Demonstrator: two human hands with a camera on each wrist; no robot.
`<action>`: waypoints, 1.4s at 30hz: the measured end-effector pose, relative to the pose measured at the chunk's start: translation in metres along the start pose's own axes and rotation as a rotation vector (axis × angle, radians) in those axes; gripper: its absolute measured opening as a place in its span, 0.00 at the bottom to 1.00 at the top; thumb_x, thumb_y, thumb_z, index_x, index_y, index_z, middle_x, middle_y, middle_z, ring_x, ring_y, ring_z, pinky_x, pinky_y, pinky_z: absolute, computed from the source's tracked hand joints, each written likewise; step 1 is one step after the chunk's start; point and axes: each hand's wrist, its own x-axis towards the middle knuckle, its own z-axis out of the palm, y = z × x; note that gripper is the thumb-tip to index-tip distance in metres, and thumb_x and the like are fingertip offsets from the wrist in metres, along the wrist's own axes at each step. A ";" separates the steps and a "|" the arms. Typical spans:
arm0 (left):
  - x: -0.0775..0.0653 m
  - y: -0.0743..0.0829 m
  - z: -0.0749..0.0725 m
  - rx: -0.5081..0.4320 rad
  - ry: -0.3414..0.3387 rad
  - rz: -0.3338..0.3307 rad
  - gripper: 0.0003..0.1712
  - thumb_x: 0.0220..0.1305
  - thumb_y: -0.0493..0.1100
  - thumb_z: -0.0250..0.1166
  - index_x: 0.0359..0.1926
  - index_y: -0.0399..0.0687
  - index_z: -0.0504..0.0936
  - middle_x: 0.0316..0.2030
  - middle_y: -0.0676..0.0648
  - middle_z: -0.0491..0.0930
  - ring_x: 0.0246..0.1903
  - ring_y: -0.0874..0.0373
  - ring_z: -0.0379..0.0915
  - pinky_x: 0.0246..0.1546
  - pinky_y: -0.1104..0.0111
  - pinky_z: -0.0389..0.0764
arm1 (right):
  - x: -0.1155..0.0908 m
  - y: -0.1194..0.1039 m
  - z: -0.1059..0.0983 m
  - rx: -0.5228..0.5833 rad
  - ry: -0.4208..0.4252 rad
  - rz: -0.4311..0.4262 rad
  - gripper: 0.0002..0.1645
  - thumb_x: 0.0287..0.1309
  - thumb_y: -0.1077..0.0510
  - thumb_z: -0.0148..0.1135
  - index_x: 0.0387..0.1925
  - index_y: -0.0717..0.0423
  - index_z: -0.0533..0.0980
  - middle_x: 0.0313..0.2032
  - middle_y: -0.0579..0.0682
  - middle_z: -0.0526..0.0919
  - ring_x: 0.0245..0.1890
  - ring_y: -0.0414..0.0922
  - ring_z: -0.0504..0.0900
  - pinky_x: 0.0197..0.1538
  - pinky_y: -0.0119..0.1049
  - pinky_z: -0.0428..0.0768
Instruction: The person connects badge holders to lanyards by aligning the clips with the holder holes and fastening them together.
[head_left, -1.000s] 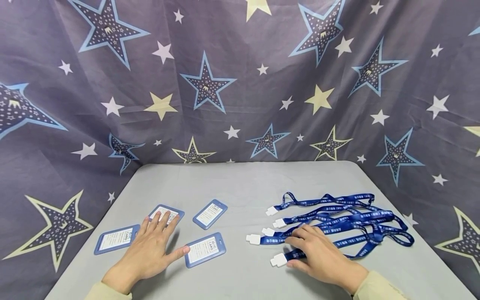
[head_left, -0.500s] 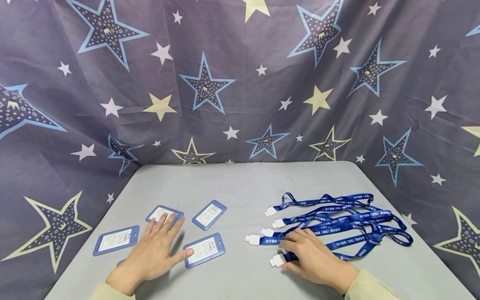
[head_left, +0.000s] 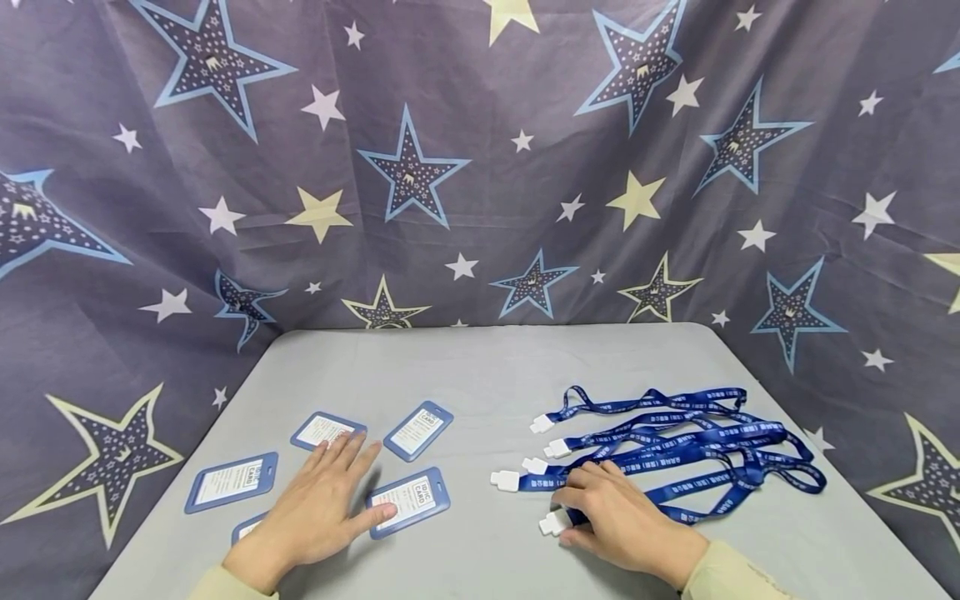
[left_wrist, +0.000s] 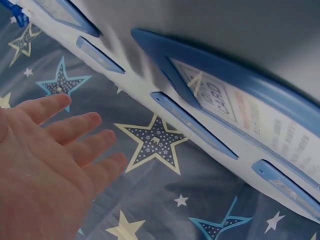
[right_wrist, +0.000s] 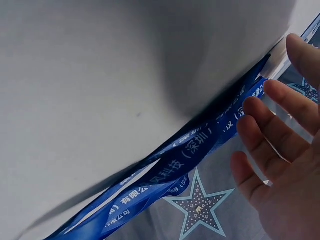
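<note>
My left hand (head_left: 315,508) hovers with fingers spread over several blue ID card holders. Its thumb overlaps the nearest right holder (head_left: 408,500) in the head view. Another holder (head_left: 246,527) is partly hidden behind the wrist. The left wrist view shows the bare palm (left_wrist: 45,165), with a holder (left_wrist: 225,95) close by. Over the nearest blue lanyard, my right hand (head_left: 626,518) is held with loosely bent fingers, right behind the lanyard's white clip (head_left: 555,522). Nothing shows between the right fingers (right_wrist: 272,125) in the right wrist view; blue straps (right_wrist: 185,155) lie beside them.
More holders lie at the far left (head_left: 231,482), behind the left hand (head_left: 315,428) and toward the middle (head_left: 418,430). Several lanyards (head_left: 690,442) overlap at the right, white clips facing left. A star-patterned curtain (head_left: 480,167) surrounds the grey table (head_left: 480,358).
My left hand has shifted right and slightly nearer, uncovering part of a holder by its wrist. The right hand has slid a little left, closer to the white clip. Holders and lanyards stay put.
</note>
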 end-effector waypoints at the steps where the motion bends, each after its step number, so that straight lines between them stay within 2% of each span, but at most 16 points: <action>1: 0.000 0.001 0.001 0.001 -0.002 0.002 0.50 0.56 0.74 0.54 0.68 0.43 0.66 0.68 0.37 0.59 0.69 0.39 0.49 0.67 0.46 0.48 | 0.000 0.000 0.000 0.002 -0.005 0.001 0.24 0.44 0.38 0.71 0.43 0.43 0.82 0.37 0.35 0.75 0.39 0.36 0.69 0.44 0.40 0.67; 11: 0.002 0.007 0.006 0.008 -0.001 0.033 0.50 0.55 0.74 0.55 0.66 0.43 0.68 0.67 0.37 0.62 0.69 0.40 0.51 0.68 0.47 0.49 | 0.002 -0.002 0.002 0.000 -0.053 0.012 0.24 0.46 0.39 0.70 0.45 0.42 0.81 0.38 0.35 0.76 0.39 0.36 0.69 0.43 0.39 0.66; 17: 0.002 0.012 0.011 0.000 0.001 0.050 0.50 0.54 0.74 0.56 0.66 0.43 0.69 0.66 0.37 0.63 0.68 0.40 0.52 0.68 0.47 0.49 | 0.002 -0.004 0.002 -0.005 -0.061 0.013 0.23 0.46 0.41 0.71 0.45 0.43 0.82 0.39 0.37 0.77 0.41 0.37 0.71 0.50 0.48 0.71; 26: 0.003 0.020 0.016 -0.008 -0.018 0.061 0.50 0.53 0.75 0.56 0.65 0.44 0.69 0.66 0.39 0.64 0.68 0.41 0.53 0.68 0.48 0.48 | 0.002 -0.003 0.004 -0.002 -0.025 -0.017 0.20 0.45 0.43 0.72 0.40 0.45 0.82 0.35 0.35 0.75 0.37 0.36 0.69 0.42 0.36 0.66; 32: 0.004 0.025 0.018 0.001 -0.032 0.074 0.50 0.54 0.75 0.56 0.66 0.44 0.69 0.65 0.38 0.65 0.67 0.41 0.56 0.68 0.49 0.51 | 0.001 -0.004 0.006 -0.003 -0.027 -0.021 0.17 0.47 0.46 0.71 0.40 0.46 0.82 0.35 0.36 0.77 0.38 0.37 0.70 0.43 0.37 0.66; 38: 0.005 0.026 0.021 -0.012 -0.055 0.078 0.51 0.54 0.75 0.55 0.66 0.43 0.68 0.65 0.37 0.65 0.67 0.41 0.56 0.68 0.48 0.51 | 0.002 -0.006 0.007 -0.003 -0.014 -0.021 0.10 0.48 0.48 0.70 0.33 0.43 0.79 0.33 0.35 0.76 0.36 0.37 0.70 0.42 0.37 0.67; 42: 0.006 0.027 0.023 -0.020 -0.055 0.093 0.51 0.53 0.75 0.56 0.65 0.41 0.69 0.64 0.37 0.67 0.65 0.41 0.60 0.67 0.49 0.54 | 0.001 -0.006 0.007 -0.004 -0.011 -0.010 0.09 0.48 0.48 0.70 0.31 0.41 0.77 0.33 0.35 0.76 0.36 0.36 0.69 0.43 0.38 0.68</action>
